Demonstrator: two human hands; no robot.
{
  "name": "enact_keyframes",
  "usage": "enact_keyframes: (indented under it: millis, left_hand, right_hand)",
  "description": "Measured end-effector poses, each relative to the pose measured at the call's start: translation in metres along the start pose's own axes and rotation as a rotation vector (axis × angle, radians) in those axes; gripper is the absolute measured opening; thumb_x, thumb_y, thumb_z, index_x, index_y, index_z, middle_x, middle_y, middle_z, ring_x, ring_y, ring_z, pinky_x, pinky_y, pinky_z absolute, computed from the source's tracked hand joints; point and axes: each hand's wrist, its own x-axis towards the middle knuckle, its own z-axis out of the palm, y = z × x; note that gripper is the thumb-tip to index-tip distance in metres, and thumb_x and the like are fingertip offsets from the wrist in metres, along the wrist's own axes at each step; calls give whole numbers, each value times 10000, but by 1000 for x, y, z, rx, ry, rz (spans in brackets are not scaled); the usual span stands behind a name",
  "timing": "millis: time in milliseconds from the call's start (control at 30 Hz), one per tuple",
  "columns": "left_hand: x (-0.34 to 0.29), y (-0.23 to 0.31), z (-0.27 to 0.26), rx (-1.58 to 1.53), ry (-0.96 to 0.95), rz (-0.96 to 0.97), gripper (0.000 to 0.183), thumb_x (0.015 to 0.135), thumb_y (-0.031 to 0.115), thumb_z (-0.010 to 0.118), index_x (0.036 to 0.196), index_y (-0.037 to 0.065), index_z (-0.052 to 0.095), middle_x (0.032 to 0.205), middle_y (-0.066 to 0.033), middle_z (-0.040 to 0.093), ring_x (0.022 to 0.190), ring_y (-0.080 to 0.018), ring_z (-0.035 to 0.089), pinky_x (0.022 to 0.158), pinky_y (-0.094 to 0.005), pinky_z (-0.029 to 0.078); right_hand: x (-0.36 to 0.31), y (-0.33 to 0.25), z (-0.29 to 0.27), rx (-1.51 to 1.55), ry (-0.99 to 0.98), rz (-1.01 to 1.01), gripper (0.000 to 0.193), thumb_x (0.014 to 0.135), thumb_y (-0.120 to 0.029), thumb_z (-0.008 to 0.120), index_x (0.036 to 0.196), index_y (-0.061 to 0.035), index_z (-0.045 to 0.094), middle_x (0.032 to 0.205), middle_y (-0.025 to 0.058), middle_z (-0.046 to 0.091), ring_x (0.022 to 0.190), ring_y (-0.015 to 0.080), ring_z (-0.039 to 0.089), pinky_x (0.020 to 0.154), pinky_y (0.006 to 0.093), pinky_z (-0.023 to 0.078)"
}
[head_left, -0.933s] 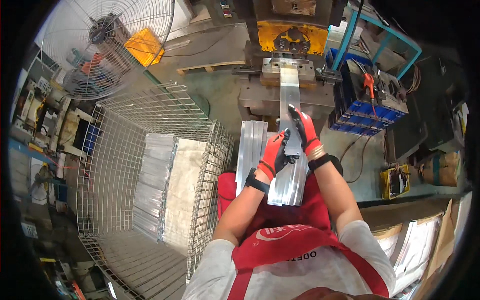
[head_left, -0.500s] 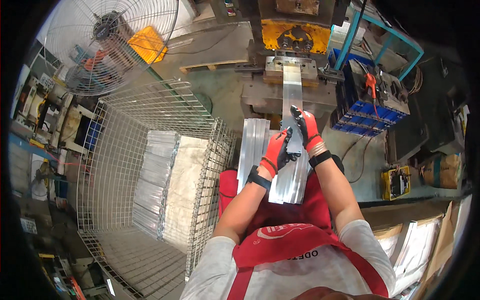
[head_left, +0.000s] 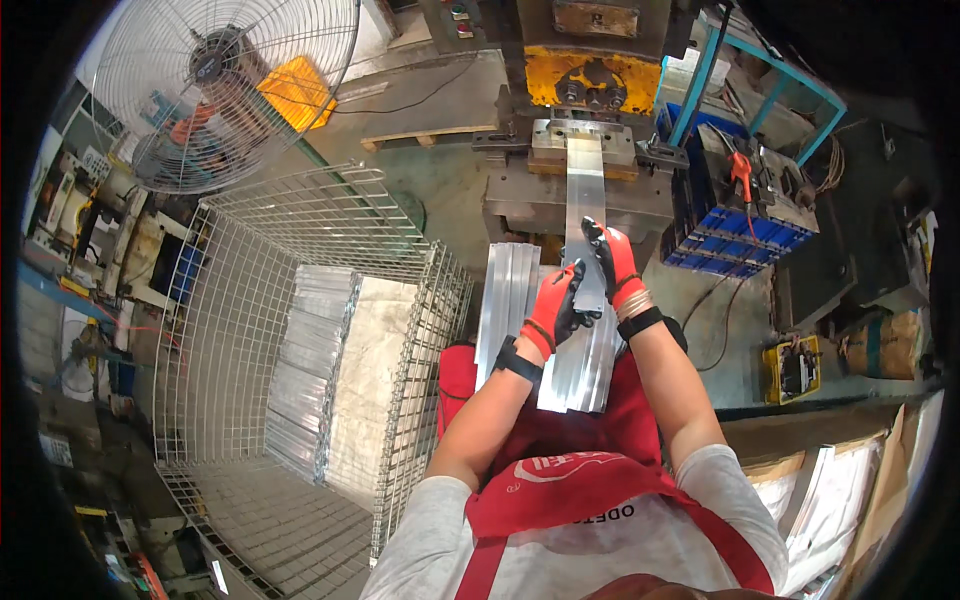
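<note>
A long flat metal strip (head_left: 586, 190) reaches from my hands into the die (head_left: 556, 140) of a press with a yellow front. My left hand (head_left: 558, 302), in a red and black glove, grips the strip's near end from the left side. On the opposite edge my right hand (head_left: 614, 262), gloved alike, holds it a little farther up. Beneath my hands lies a pile of shiny metal strips (head_left: 577, 375) above my lap. Another stack of metal strips (head_left: 508, 290) sits just left of it. The fingers' undersides are partly hidden.
A wire mesh cage (head_left: 405, 420) on my left holds stacked metal strips and a pale sheet. Beyond it stands a large fan (head_left: 215, 60). A blue crate (head_left: 735, 235) with tools is right of the press, and a small yellow basket (head_left: 790, 368) lies nearer.
The strip and both hands stay almost in place. The press's upper part sits slightly lower in the picture, as does most of the scene.
</note>
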Motion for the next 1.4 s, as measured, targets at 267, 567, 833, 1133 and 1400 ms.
enact_keyframes:
  millis: [267, 567, 833, 1133, 1400]
  left_hand:
    - [-1, 0, 0, -19, 30, -26, 316, 823, 411, 527, 886, 102, 545, 696, -30, 571, 489, -128, 560, 344, -214, 403]
    - [3, 0, -2, -4, 15, 20, 309, 829, 398, 523, 879, 94, 546, 691, -28, 565, 493, -143, 564, 347, -220, 404]
    - [-13, -4, 1, -220, -209, 25, 271, 865, 361, 462, 889, 102, 536, 698, -32, 566, 514, -134, 577, 367, -232, 435]
    - [-100, -24, -17, 269, -340, -50, 338, 882, 200, 456, 1173, 28, 450, 1145, -87, 502, 1048, -181, 481, 897, -285, 374]
    - [-120, -58, -44, 460, 210, 112, 177, 814, 220, 562, 918, 76, 558, 692, 25, 523, 567, -43, 441, 480, -198, 369]
  right_hand:
    - [-6, -7, 3, -23, 19, 25, 193, 780, -285, 610, 682, -131, 550, 625, -96, 423, 560, 24, 352, 494, 209, 274]
    - [12, 15, -8, 32, -47, -75, 219, 787, -326, 589, 770, -109, 601, 686, -73, 493, 589, 44, 411, 533, 190, 316]
    - [13, 2, -21, 237, -136, 90, 330, 849, -286, 505, 1043, -29, 578, 987, 38, 578, 873, 115, 527, 771, 255, 412]
    - [-67, 4, -62, 204, -553, -140, 537, 820, -371, 523, 1177, 23, 449, 1187, 163, 480, 1102, 263, 456, 949, 393, 344]
    - [-119, 29, -39, -420, -616, -384, 509, 861, -402, 394, 1151, 5, 492, 1128, 150, 545, 1064, 211, 495, 932, 331, 330]
